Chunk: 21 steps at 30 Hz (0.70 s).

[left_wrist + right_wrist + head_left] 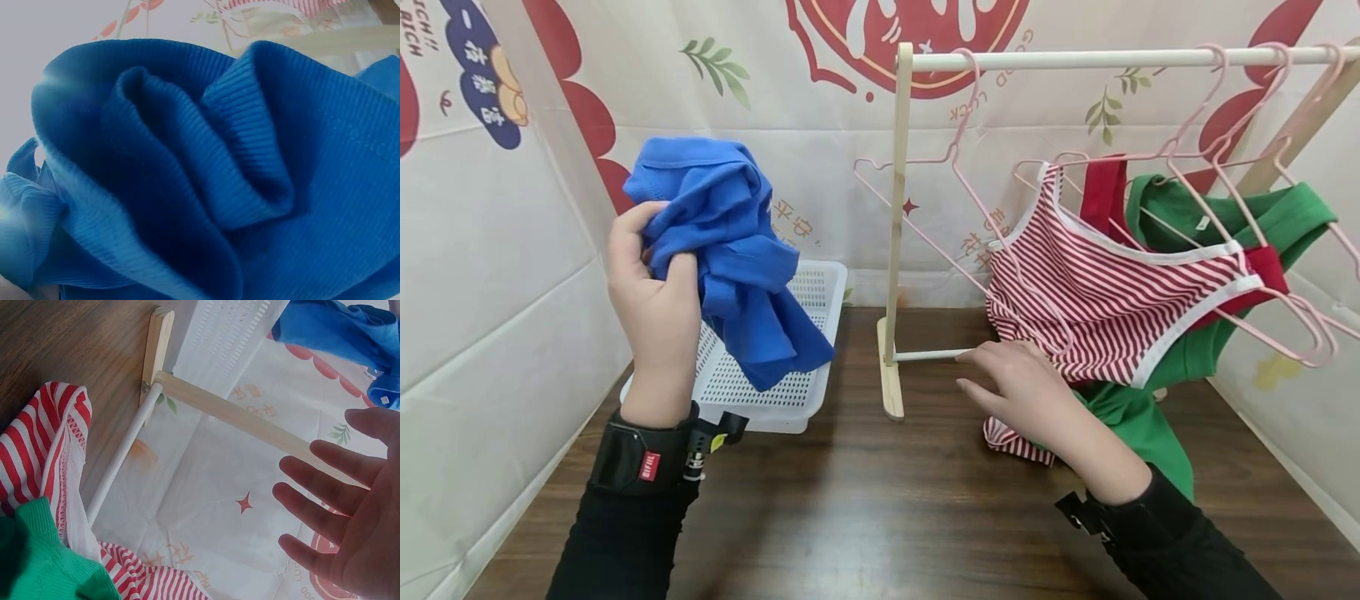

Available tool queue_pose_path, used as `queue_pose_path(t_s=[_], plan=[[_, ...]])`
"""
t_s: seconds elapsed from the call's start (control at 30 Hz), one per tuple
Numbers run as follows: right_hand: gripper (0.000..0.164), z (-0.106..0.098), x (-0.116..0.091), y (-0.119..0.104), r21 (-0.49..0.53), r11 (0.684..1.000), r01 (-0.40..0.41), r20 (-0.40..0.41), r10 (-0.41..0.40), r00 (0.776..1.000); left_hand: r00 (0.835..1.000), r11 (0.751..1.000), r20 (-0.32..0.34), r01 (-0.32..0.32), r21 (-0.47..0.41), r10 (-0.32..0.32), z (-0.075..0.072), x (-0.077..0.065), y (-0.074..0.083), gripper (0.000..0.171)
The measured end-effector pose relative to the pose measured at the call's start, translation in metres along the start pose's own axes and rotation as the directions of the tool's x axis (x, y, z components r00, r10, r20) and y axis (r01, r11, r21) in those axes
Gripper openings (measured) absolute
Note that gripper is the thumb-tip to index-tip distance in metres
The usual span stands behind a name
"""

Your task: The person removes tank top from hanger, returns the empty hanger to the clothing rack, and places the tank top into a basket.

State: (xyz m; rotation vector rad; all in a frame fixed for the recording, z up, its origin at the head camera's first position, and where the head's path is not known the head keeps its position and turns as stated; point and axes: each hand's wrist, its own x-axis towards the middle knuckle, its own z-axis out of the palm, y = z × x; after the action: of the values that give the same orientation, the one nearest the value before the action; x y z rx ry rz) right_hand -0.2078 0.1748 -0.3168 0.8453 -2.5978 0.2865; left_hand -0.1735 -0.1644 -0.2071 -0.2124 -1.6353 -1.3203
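Observation:
A crumpled blue ribbed garment [730,250] is pinched between the thumb and fingers of my left hand [658,308], held up above the white basket [820,408]. In the left wrist view its folds [187,162] fill most of the picture and hide the fingers. My right hand [1022,387] has its fingers extended and holds nothing; the right wrist view shows the palm [356,512] with fingers spread. Just beside it, a red-and-white striped top [1105,283] hangs from a pink hanger. An unfilled pink hanger [970,208] hangs near the rack's left end.
A wooden rack [897,208] with a white rail [1090,58] stands at the right on the brown table [850,517]. Behind the striped top hang a red garment [1105,196] and a green garment [1165,208]. A printed cloth backdrop [827,158] encloses the back and sides.

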Motion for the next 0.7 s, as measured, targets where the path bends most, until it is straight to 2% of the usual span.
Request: queue_pose_path(t_s=[0.23, 0.4, 0.57, 0.7], plan=[[0.028, 0.002, -0.001, 0.001, 0.009, 1.0, -0.001, 0.011, 0.001, 1.0, 0.998, 0.995, 0.036, 0.039, 0.09, -0.043, -0.005, -0.004, -0.015, 0.028], [0.028, 0.003, -0.002, 0.002, 0.011, 1.0, -0.006, 0.017, 0.006, 1.0, 0.992, 0.985, 0.078, 0.088, 0.146, -0.1, -0.007, -0.009, -0.028, 0.03], [0.028, 0.005, -0.002, 0.003, 0.019, 1.0, -0.009, 0.027, 0.008, 1.0, 0.972, 0.97, 0.143, 0.159, 0.186, -0.187, -0.006, -0.019, -0.059, 0.032], [0.027, 0.007, -0.002, 0.004, 0.015, 1.0, -0.008, 0.034, 0.007, 0.999, 0.951, 0.963, 0.198, 0.201, 0.181, -0.236, -0.001, -0.029, -0.083, 0.033]])
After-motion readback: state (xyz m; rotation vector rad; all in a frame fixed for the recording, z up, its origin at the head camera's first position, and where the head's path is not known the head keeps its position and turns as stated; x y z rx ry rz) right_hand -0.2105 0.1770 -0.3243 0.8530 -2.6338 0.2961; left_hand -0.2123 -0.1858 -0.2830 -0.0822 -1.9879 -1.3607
